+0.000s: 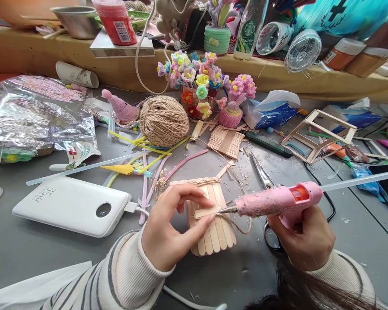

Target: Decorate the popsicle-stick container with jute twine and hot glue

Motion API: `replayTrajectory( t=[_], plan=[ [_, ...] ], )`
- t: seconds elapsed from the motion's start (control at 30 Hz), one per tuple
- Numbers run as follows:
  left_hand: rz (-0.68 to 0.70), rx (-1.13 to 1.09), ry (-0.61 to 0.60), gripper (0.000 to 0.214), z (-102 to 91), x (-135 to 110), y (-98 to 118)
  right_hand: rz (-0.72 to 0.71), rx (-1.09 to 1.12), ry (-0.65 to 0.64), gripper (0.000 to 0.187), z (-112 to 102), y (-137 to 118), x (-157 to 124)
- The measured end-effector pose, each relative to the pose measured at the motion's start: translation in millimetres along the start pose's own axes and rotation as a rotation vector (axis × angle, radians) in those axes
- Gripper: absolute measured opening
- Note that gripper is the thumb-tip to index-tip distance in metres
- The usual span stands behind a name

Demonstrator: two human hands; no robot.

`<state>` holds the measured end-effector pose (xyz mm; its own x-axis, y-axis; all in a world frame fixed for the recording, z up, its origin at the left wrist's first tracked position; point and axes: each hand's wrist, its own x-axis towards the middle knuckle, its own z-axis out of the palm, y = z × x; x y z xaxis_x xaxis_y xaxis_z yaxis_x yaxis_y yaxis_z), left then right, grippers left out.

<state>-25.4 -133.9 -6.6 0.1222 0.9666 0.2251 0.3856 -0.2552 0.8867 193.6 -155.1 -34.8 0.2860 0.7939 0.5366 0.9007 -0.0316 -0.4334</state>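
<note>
A small basket of ice-cream sticks (213,234), wound with twine near its top, lies on the grey table (35,249). My left hand (168,230) is closed round it, and the fingertips press a short stick piece (207,211) across its front. My right hand (302,241) grips a pink hot-glue gun (274,202). The gun's metal nozzle touches the right end of that short piece. A clear glue stick pokes out of the back of the gun to the right.
A white power bank (71,206), scissors (261,172), a ball of twine (164,120), a flat stick panel (226,142), pipe-cleaner flower pots (233,103), a stick frame (320,133) and a crinkled plastic bag (32,116) lie around. A cluttered wooden shelf (278,73) runs along the back.
</note>
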Motion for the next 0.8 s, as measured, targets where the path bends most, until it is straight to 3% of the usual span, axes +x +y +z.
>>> replayTrajectory(
  t=[0.8],
  plan=[
    [-0.004,-0.019,0.004,0.027,0.1,0.5,1.0,0.021,-0.003,0.009,0.024,-0.5,2.2,-1.4]
  ],
)
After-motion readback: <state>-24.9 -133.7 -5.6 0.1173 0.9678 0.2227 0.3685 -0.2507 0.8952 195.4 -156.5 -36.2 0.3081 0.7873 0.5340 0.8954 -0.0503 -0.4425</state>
